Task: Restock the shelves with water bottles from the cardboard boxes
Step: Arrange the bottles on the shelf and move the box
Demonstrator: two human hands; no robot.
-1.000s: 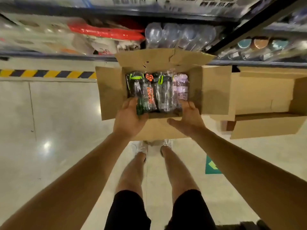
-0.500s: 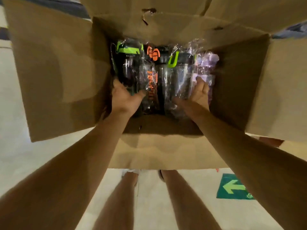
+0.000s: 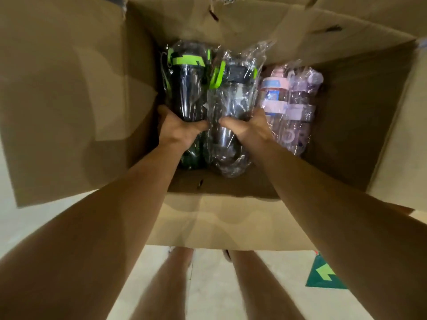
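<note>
Both my arms reach down into the open cardboard box (image 3: 346, 125), whose flaps stand spread on all sides. My left hand (image 3: 179, 128) wraps around the lower body of a dark water bottle with a green-trimmed lid (image 3: 188, 88), thumb across the front, fingers curled behind it against the box's left wall. My right hand (image 3: 248, 127) grips the dark bottle with a green carry loop (image 3: 233, 93) just beside it, thumb pointing toward my left thumb, the two nearly touching. Both bottles lie in crinkled clear plastic wrap. To the right, touching that one, lie a clear bottle with pink and blue bands (image 3: 273, 93) and a purple-tinted bottle (image 3: 301, 105), also wrapped. Below the near flap I see my bare legs on the pale floor, and a green arrow floor marker (image 3: 323, 276) to my right.
</note>
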